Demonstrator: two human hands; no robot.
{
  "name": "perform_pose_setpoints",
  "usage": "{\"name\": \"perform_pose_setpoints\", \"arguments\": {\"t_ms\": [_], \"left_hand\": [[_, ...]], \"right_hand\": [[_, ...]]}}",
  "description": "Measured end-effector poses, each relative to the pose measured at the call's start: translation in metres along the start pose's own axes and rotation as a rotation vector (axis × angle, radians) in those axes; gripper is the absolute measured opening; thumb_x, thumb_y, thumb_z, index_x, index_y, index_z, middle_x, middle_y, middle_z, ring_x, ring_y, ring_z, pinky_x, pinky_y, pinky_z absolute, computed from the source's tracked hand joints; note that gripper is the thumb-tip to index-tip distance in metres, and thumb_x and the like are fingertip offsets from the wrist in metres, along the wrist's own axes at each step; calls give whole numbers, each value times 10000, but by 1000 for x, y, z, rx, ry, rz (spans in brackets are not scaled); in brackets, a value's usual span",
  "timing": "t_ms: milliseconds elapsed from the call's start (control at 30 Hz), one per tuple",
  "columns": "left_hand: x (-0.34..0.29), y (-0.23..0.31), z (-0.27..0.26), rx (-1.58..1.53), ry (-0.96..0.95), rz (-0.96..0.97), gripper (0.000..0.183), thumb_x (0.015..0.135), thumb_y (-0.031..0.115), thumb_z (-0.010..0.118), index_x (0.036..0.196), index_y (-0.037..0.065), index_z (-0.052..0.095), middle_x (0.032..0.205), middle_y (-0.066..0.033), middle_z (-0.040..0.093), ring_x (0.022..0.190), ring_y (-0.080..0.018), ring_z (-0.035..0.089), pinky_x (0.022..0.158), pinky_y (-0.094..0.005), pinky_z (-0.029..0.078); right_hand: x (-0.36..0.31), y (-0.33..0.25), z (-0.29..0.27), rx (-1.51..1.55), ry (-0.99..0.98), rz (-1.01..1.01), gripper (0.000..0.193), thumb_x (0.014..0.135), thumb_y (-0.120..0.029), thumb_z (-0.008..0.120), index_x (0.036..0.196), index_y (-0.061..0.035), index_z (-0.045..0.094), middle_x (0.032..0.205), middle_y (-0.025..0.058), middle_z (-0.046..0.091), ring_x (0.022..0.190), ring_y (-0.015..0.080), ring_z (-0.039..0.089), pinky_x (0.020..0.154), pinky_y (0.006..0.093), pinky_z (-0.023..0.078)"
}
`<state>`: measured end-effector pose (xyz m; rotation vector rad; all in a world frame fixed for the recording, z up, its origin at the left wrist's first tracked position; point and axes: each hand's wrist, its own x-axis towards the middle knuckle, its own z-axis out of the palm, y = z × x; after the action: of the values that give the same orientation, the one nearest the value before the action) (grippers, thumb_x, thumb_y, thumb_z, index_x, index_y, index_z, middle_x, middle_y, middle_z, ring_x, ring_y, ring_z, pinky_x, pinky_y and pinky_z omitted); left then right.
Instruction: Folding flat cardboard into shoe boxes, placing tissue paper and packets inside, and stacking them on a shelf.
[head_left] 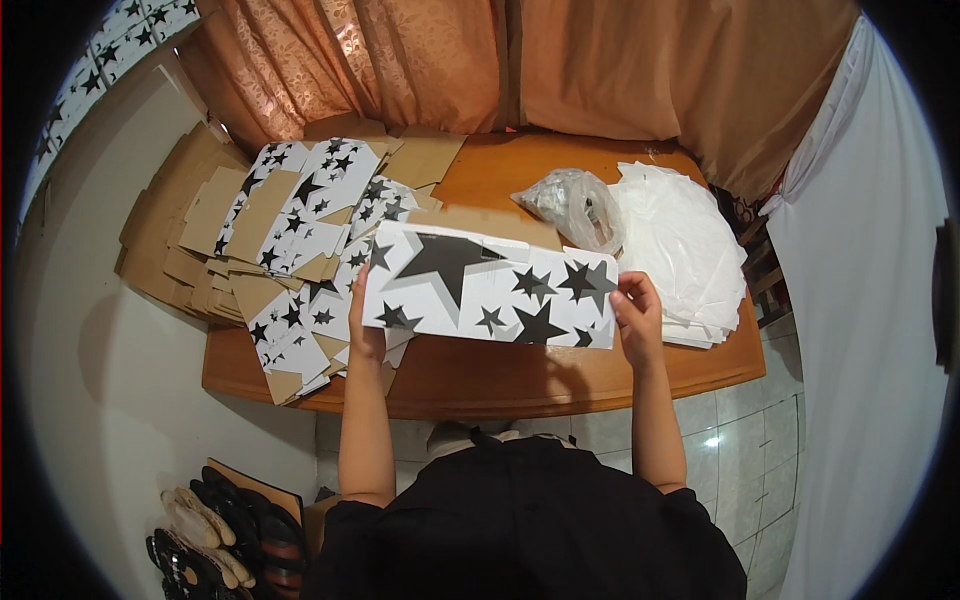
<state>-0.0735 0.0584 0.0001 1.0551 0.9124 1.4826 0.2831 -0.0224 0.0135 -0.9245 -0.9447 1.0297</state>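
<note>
One star-printed carton (pixel 490 290): you are holding it above the table (pixel 500 392), left hand (pixel 367 325) and right hand (pixel 638 310) fingers gripping its ends; apparently part-folded. Flat cartons (pixel 300 235), table's left side: lying seemingly unassembled. White sheets (pixel 685 255), table's right: lying stacked.

Apparently a home: orange curtains (pixel 590 70), wooden table (pixel 480 378), shoes (pixel 215 525), tiled floor (pixel 740 440).

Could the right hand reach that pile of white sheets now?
Probably yes: nothing visible blocks the right hand from the nearby white sheets, though it is holding the star-printed cardboard.
</note>
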Motion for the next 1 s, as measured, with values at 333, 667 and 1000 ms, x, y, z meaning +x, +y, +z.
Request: {"name": "perform_pose_setpoints", "arguments": {"t_ms": [333,667,1000], "left_hand": [[-76,-79,-17,-28,-135,-402,661,850,281,514,1389,31,226,1428,-135,282,1334,-220,244,1086,-342,161],[-100,-114,-3,225,-106,-177,652,876,71,460,1442,35,138,1489,-164,176,1379,-252,169,1111,-343,119],[-81,-55,27,1529,-471,-274,547,901,89,418,1425,173,287,1473,-189,222,1370,-338,201,1086,-463,194]], "right_hand": [[-73,107,-51,170,27,150,633,765,-69,588,1353,14,368,990,34,488,1028,157,499,745,170,395],[-82,142,-45,-318,243,193,502,950,-174,430,1393,17,292,1326,156,443,1228,219,419,1064,329,246],[-61,76,-4,-1368,-42,360,697,765,76,482,1400,7,202,1298,260,424,1259,381,364,972,434,362]]}}
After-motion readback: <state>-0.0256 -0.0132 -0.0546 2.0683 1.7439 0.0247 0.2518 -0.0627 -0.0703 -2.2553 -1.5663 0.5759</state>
